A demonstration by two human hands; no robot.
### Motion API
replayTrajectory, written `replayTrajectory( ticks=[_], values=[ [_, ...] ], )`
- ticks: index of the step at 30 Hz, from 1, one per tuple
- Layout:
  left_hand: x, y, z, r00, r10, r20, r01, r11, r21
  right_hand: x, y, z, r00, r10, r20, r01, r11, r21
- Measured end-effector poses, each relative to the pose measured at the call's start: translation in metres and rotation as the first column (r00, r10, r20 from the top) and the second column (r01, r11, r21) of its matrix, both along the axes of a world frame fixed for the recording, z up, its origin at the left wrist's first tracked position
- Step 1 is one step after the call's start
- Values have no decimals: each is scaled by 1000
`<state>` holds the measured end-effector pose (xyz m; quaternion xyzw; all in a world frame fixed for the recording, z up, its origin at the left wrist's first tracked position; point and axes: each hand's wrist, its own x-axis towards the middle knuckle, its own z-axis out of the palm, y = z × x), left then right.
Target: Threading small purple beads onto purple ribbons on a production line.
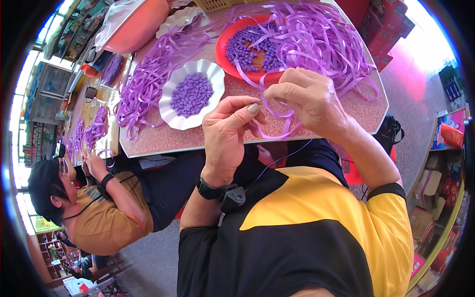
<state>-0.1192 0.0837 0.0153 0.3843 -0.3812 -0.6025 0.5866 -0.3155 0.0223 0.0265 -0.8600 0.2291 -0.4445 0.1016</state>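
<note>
Close in front of me, above the table's near edge, both hands meet in fine pinches. My left hand [230, 119] is closed, thumb against forefinger, on a purple ribbon [282, 135] whose loop hangs below the fingers. My right hand [309, 96] is also closed, its fingertips nearly touching the left ones. A thin pale strand or tip shows between the two pinches, too small to name. Left of my hands stands a white wavy-rimmed bowl [169, 115] of purple beads [192, 94]. Beyond them is a red bowl [221, 49] holding more purple beads [236, 47].
Purple ribbons lie heaped on the pink speckled table [158, 138], in a left pile [158, 69] and a right pile [326, 49]. A large pink basin [141, 27] stands back left. At left, a co-worker [106, 203] handles purple ribbon. Shelves with boxes [430, 198] stand at right.
</note>
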Motion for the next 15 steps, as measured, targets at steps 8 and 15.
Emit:
replayTrajectory(
  ticks=[8, 15],
  values=[
    [3, -2, -12, 1000, -16, 2, 16, 999, 28, -4, 0, -3, 992, -82, -91, 71, 990, -122],
    [-7, -6, -7, 997, 58, 49, -60, 997, 46, -7, 4, -3, 978, -161, -130, 132, 969, -210]
  ],
)
